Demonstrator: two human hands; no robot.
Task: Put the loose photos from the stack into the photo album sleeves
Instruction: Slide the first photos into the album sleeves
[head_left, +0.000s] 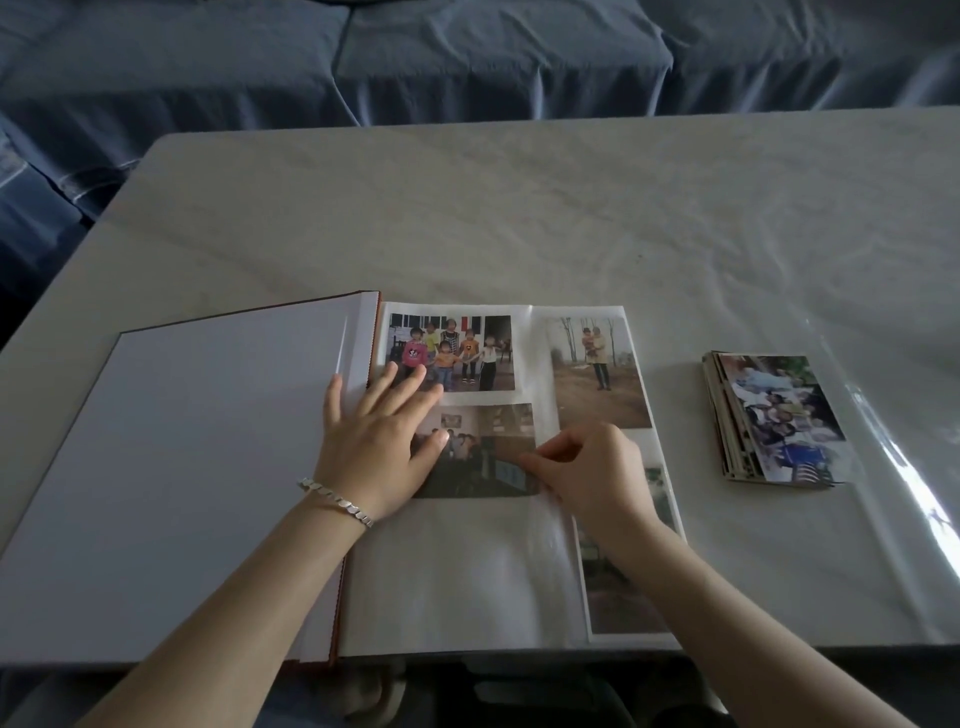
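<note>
The photo album (208, 467) lies open on the table, its left side a blank white page. On the right page sit a group photo (467, 343), a tall outdoor photo (597, 374) and a dark indoor photo (483, 457). My left hand (379, 431) lies flat with straight fingers on the dark photo's left part. At that photo's right edge my right hand (587, 467) pinches the clear film sheet (545, 519). Another photo (623, 582) shows partly under my right forearm. The stack of loose photos (774, 421) lies to the right of the album.
The table (519, 208) has a pale cloth under a clear plastic cover (909, 467). A blue sofa (467, 52) runs along its far side. The near table edge is just below the album.
</note>
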